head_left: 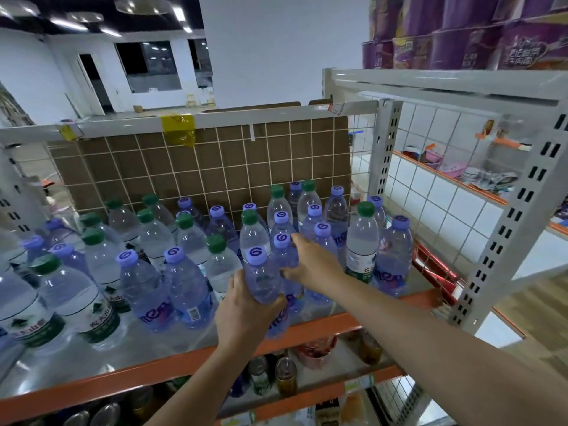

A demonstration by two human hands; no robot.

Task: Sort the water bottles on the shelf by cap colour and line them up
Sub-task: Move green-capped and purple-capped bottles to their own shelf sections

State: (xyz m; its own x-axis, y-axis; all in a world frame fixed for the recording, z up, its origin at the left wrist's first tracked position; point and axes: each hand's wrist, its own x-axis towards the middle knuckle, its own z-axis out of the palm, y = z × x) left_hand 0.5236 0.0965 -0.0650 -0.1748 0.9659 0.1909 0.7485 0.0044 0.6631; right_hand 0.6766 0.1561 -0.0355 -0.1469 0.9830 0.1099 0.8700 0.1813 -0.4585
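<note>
The lower body of the purple-capped bottle is covered by the left hand. The bottle behind it is partly masked by the right hand. The leftmost bottles are cut off by the edge. The cans below are blurred.

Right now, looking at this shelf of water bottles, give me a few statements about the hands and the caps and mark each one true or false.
1. The left hand grips a purple-capped bottle. True.
2. The right hand holds a green-capped bottle. False: it grips another purple-capped bottle.
3. Green and purple caps are mixed on the shelf. True.
4. The packs on the top shelf are green. False: the packs are purple.
</note>
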